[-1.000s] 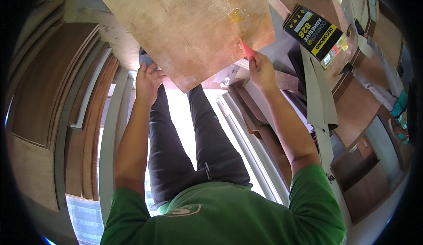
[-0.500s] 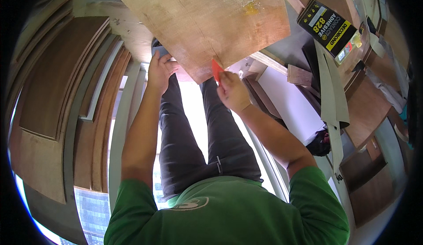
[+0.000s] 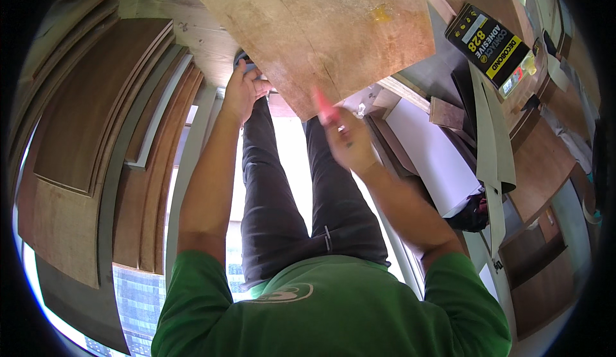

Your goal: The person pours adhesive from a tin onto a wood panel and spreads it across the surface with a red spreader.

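1. Flat, straight-edged plywood board [image 3: 301, 42], visibly grained, just beyond the person's hips and legs, bearing an amber smear [image 3: 381, 14].
2. Boxy black-and-yellow can [image 3: 491, 44], right.
3. Right hand [image 3: 346, 140], blurred, pinching a spreader [image 3: 326, 109].
4. Left hand [image 3: 242, 97] beside the board's edge, fingers bent; grip cannot be told.
5. Red spreader, tapered, tip over the board's near corner.

From the person's head, one fisheye view looks steeply down over the green shirt [image 3: 327, 318], close above; toward the rim, shapes seem bent.

A grey bench [image 3: 426, 75] carries a plywood board [image 3: 314, 30] and a black can [image 3: 489, 44].
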Demonstrator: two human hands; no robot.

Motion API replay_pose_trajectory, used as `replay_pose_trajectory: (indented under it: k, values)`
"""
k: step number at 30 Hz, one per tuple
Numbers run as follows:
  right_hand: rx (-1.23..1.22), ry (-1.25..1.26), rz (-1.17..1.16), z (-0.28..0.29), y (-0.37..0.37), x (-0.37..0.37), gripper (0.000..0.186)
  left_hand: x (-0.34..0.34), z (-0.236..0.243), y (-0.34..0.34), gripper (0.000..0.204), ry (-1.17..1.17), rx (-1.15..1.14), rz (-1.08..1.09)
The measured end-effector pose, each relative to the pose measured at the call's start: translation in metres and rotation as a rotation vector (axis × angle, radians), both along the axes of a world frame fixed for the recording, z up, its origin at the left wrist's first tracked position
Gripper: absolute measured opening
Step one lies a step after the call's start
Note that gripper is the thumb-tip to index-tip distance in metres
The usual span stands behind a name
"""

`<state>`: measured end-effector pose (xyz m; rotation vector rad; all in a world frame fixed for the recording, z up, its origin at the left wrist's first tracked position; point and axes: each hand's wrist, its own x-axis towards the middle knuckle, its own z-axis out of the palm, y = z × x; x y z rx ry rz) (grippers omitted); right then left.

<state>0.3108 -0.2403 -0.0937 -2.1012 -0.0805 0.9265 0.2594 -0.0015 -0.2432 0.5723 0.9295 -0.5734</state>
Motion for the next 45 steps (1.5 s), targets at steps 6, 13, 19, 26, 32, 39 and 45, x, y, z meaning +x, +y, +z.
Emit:
replay_pose_trajectory:
  k: [6, 13, 19, 26, 32, 39, 45]
  values:
    - [-0.208, -0.476, 0.217, -0.037, -0.013, 0.070, 0.030, 0.017, 0.001, 0.024, 0.082, -0.040, 0.037, 0.266]
    - [-0.271, -0.436, 0.425, -0.053, 0.049, -0.010, 0.043, 0.030, -0.003, 0.035, 0.090, -0.061, -0.020, 0.227]
    - [-0.132, -0.306, 0.478, -0.044, 0.084, -0.045, 0.044, 0.030, -0.005, 0.044, 0.093, -0.049, -0.019, 0.146]
    - [-0.109, -0.348, 0.233, -0.019, 0.048, 0.005, 0.040, 0.034, 0.006, 0.047, 0.090, -0.037, 0.012, 0.132]
    - [-0.279, -0.461, 0.222, -0.040, 0.039, 0.061, 0.042, 0.035, -0.001, 0.051, 0.091, -0.064, 0.017, 0.340]
    - [-0.210, -0.447, 0.332, -0.052, 0.135, 0.004, 0.049, 0.033, -0.019, 0.068, 0.096, -0.112, -0.139, 0.279]
    - [-0.016, -0.413, 0.315, -0.037, 0.130, 0.020, 0.036, 0.044, -0.011, 0.072, 0.095, -0.085, -0.194, 0.243]
